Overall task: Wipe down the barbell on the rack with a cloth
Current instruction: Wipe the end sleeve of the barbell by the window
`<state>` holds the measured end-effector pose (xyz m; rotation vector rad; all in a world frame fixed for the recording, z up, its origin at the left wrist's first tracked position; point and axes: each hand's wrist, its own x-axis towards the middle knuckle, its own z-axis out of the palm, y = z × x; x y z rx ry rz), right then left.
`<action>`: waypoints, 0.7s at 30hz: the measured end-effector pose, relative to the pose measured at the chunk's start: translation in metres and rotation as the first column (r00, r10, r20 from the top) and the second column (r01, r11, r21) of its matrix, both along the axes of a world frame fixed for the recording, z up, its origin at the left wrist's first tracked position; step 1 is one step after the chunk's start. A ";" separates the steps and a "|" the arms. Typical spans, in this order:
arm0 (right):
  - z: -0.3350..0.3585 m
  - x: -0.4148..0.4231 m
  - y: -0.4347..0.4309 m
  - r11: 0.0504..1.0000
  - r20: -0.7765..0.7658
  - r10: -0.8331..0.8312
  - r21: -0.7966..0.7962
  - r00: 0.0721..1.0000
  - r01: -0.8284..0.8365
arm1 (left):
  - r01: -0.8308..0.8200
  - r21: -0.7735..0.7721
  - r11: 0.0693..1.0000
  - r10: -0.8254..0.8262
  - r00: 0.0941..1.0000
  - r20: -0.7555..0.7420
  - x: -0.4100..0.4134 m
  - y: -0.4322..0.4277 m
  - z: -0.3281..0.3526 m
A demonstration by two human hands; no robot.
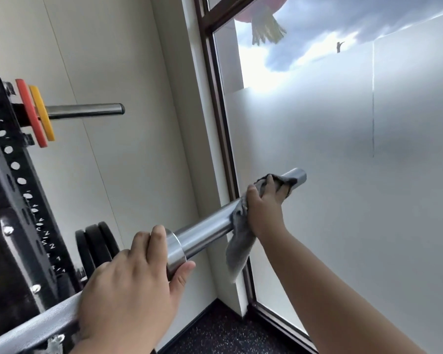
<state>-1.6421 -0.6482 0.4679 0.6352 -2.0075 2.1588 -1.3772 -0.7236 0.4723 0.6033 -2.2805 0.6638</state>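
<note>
Gripping barbell [205, 226] | grey cloth [241, 241] | frosted window [343, 149] | speckled floor [215, 333]

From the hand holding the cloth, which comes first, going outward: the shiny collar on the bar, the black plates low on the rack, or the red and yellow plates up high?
Measured from the right hand in the head view:
1. Collar, down the bar to its left, beside the left hand.
2. Black plates, lower left by the rack.
3. Red and yellow plates, upper left on the rack's peg.
</note>
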 end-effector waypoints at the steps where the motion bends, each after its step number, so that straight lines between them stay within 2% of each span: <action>1: 0.007 -0.014 0.002 1.000 0.047 -0.030 -0.004 0.998 0.030 | 0.003 -0.005 1.000 -0.003 1.000 -0.006 -0.001 0.000 0.000; 4: 0.024 -0.060 0.012 0.994 0.206 -0.066 -0.076 0.976 0.083 | -0.002 -0.011 1.000 0.002 1.000 0.000 -0.001 -0.001 -0.002; 6: 0.025 -0.081 0.016 0.965 0.312 0.021 -0.254 0.950 0.062 | -0.012 0.005 1.000 0.012 1.000 -0.008 -0.001 -0.001 -0.003; 8: 0.017 -0.094 0.014 0.903 0.342 0.090 -0.425 0.935 0.069 | -0.011 0.012 1.000 0.011 1.000 -0.017 -0.001 -0.002 -0.003; 11: 0.019 -0.059 0.015 0.883 0.455 0.060 -0.439 0.889 0.165 | -0.017 0.003 1.000 0.017 1.000 -0.005 -0.002 -0.002 -0.003; 17: -0.009 0.070 -0.029 0.792 0.449 0.407 -0.608 0.795 -0.062 | -0.033 0.016 0.999 0.033 0.999 0.014 -0.003 -0.003 -0.003; 19: -0.009 0.082 -0.036 0.768 0.448 0.494 -0.626 0.745 -0.133 | -0.034 0.028 0.999 0.032 0.998 0.052 -0.003 -0.003 -0.003; 21: 0.000 0.068 -0.026 0.759 0.413 0.494 -0.634 0.765 -0.148 | -0.037 0.018 0.999 0.036 0.998 0.052 -0.003 -0.003 -0.002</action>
